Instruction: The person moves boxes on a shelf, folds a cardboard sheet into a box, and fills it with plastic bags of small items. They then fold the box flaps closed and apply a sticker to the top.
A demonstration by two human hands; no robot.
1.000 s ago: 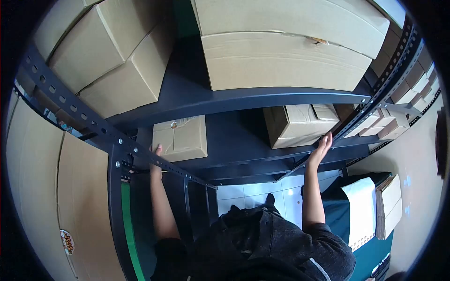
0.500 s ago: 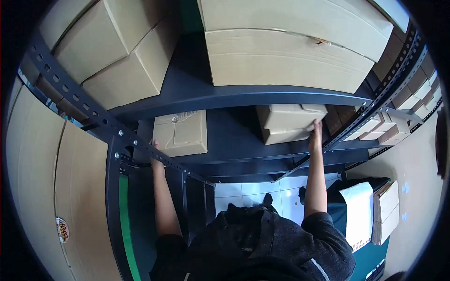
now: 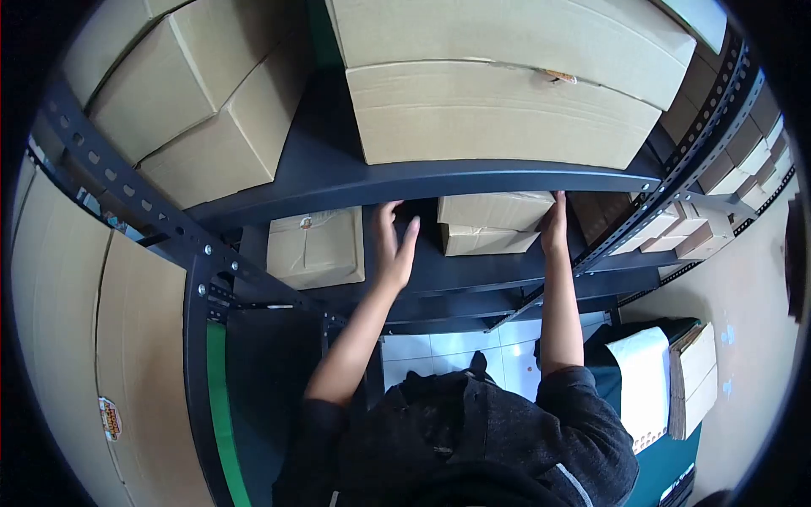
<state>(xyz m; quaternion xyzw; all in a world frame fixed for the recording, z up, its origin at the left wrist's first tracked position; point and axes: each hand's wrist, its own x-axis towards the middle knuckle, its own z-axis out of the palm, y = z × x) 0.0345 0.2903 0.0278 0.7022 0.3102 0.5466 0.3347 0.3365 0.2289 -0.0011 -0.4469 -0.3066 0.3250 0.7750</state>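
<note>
My left hand (image 3: 394, 251) is held over the lower shelf (image 3: 405, 279) with thumb and fingers apart and nothing in it. To its left sits a small cardboard box (image 3: 317, 248) with a torn label patch on its top. Two small cardboard boxes (image 3: 490, 241), one on the other, stand to the right of that hand, partly under the upper shelf. Stretched fingers of my right hand (image 3: 554, 230) lie flat along the right side of these stacked boxes.
Large cardboard boxes (image 3: 507, 114) rest on the upper shelf (image 3: 414, 176), with more stacked boxes (image 3: 228, 152) at its left. Perforated metal posts (image 3: 705, 144) frame the rack. A tall carton (image 3: 139, 338) stands at far left. Papers (image 3: 642, 380) lie at right.
My left hand has left the left box's side and moved right into the gap between the boxes. My right hand has shifted slightly left and up beside the stacked boxes.
</note>
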